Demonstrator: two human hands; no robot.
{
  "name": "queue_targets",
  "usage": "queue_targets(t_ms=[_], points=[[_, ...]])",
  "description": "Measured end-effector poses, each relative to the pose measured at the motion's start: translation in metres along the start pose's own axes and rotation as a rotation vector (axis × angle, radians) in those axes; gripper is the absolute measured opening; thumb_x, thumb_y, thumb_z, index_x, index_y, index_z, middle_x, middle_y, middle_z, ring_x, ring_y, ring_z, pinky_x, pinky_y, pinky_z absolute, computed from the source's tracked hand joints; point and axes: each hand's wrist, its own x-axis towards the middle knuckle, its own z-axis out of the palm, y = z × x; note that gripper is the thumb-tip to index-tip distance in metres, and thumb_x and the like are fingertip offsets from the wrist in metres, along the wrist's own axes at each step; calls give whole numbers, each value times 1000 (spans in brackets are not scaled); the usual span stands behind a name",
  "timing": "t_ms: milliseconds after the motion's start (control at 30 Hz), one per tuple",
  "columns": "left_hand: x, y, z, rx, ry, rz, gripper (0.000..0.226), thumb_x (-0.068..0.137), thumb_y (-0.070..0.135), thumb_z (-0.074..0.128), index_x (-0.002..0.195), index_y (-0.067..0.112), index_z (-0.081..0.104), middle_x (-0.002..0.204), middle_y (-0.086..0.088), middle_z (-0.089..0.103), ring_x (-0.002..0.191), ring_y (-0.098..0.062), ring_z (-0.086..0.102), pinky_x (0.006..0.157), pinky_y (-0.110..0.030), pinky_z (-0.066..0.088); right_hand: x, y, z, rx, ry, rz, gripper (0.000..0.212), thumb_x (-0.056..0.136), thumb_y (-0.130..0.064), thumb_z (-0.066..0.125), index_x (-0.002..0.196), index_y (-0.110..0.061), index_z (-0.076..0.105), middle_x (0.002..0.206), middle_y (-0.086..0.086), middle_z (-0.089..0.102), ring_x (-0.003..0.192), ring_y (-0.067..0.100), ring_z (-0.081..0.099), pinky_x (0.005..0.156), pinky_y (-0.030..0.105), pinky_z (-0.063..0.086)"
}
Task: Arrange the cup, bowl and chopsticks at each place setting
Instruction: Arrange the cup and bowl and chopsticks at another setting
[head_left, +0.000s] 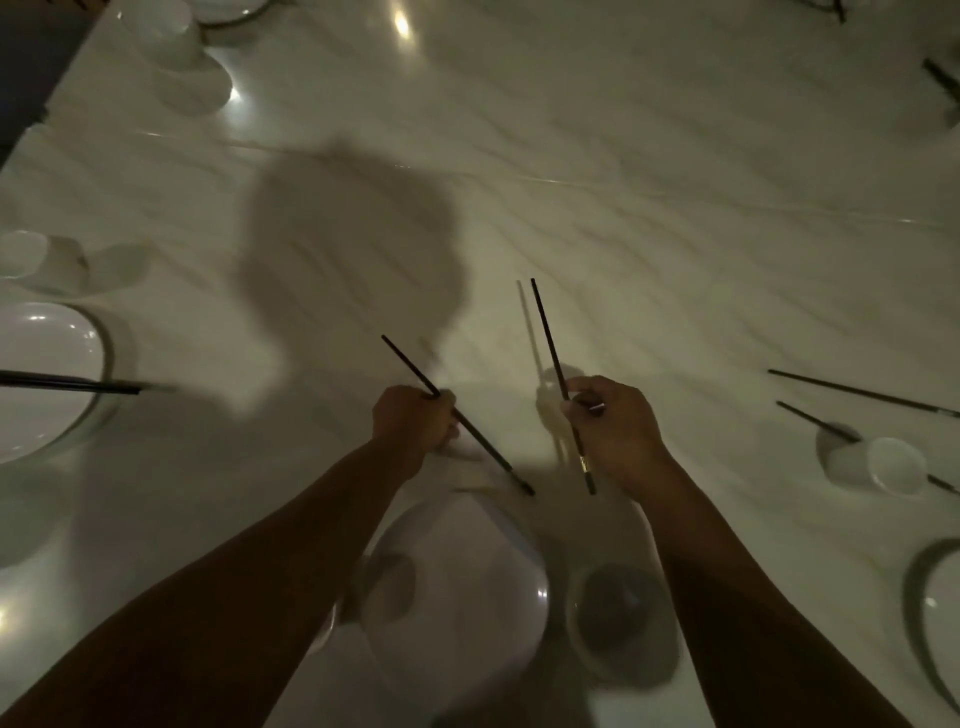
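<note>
Over the marble table (623, 182), the left hand (413, 421) and right hand (613, 428) each grip one dark chopstick (seemingly above the bowl (467, 587)).

— What are you wearing on your arms?

— Nothing that shows. Both my forearms are bare from the near edge up to the wrists, no sleeves or cuffs.

— Rings, a watch?

— None on my left grip (413, 418) or right grip (613, 428).
</note>
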Motion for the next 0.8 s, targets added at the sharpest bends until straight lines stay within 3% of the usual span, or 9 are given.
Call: queue_targets(t_ms=[67,133,200,267,367,500,600,700,800], points=[[-8,7,-6,-66,-5,67,30,89,23,66,73,-2,69,72,-21,72,70,-35,73,70,-42,62,-15,1,-2,86,-2,43,17,90,-14,66,104,-21,73,96,-2,72,77,16,69,60,24,57],[-16,17,-17,-99,20,131,25,92,22,62,78,1,67,75,-21,73,75,-36,74,74,-46,62,-32,1,-1,107,-16,57,16,89,-10,66,100,-21,72,92,-4,70,76,15,69,57,20,55],[-24,26,-30,-138,41,188,18,95,20,60,92,3,64,82,-19,72,72,-33,74,71,-46,62,-48,1,3,89,-37,61,16,86,-9,68,94,-22,71,91,-2,71,80,18,70,66,29,59],[-33,32,-43,-177,28,225,13,96,18,58,99,6,61,84,-16,71,68,-32,73,64,-42,62,-65,-1,8,75,-90,83,12,84,-9,71,91,-19,70,88,4,73,75,20,71,65,32,60],[-50,26,-58,-169,-40,236,7,95,12,59,100,7,62,81,-16,68,64,-31,71,57,-38,61,-92,-2,22,63,-183,94,12,83,-10,74,95,-9,71,83,9,75,67,18,73,55,26,58],[-66,-3,-70,-173,-194,169,20,90,-9,56,105,3,62,75,-18,67,56,-29,68,53,-37,59,-126,7,51,-67,-242,80,12,82,-25,76,90,-17,76,81,4,76,69,17,74,63,34,62],[-71,-28,-76,-205,-277,96,16,91,-9,49,95,-1,63,61,-16,66,49,-28,67,49,-34,57,-145,23,70,-165,-269,19,19,84,-35,74,94,-19,75,85,0,75,75,13,72,70,35,62],[-76,-49,-84,-151,-334,61,22,95,-2,44,81,2,60,68,-19,56,54,-27,62,56,-30,53,-157,37,82,-143,-279,-31,12,86,-32,72,93,-23,68,89,-3,69,79,11,69,74,34,61],[-74,-65,-92,-233,-355,28,29,98,-1,35,81,-5,58,63,-23,53,48,-31,61,52,-32,52,-167,43,90,-115,-243,-43,13,85,-30,73,92,-23,63,86,-2,69,77,11,69,71,29,60]])
